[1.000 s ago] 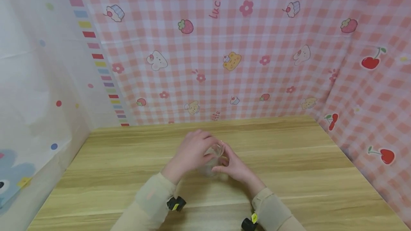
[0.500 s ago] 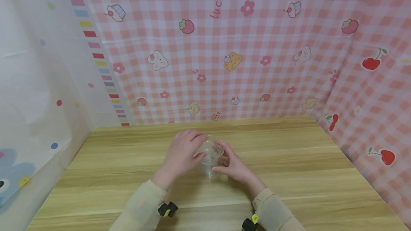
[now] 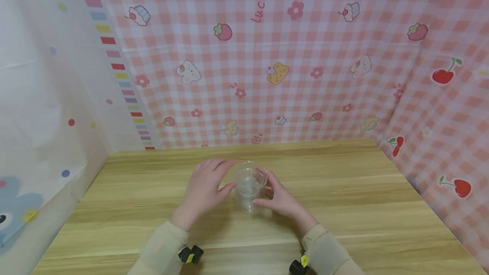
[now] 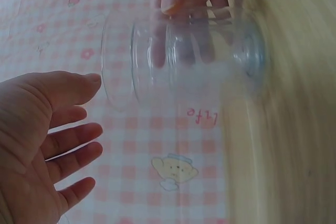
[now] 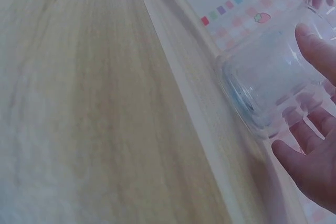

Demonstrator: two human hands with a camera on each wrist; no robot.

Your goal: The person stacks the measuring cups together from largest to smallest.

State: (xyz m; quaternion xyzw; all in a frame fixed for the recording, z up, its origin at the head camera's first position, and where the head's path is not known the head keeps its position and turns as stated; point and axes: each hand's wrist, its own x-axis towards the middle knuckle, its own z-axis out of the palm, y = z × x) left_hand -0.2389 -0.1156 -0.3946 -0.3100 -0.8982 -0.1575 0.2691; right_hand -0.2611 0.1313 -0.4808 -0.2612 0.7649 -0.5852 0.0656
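Note:
A clear, see-through cup (image 3: 248,192) stands upright on the wooden table, mouth up. In the left wrist view, ring lines run round the wall of the cup (image 4: 184,51), one below another from its mouth. My right hand (image 3: 280,198) holds the cup from the right, thumb at the front and fingers behind the wall. On the other side, my left hand (image 3: 206,186) is spread with nothing in it, its thumb tip close to the cup's left edge. The left wrist view has the left thumb (image 4: 73,87) right by the rim.
The wooden table (image 3: 363,207) extends on both sides of the hands. Behind it hangs a pink checked cloth (image 3: 305,50), with more cloth at the right and a white sheet (image 3: 42,79) at the left. Black cameras (image 3: 191,254) sit on both wrists.
My left hand has drawn back to the left, off the cup, uncovering its mouth and left side. The right hand has stayed at the cup in nearly the same place.

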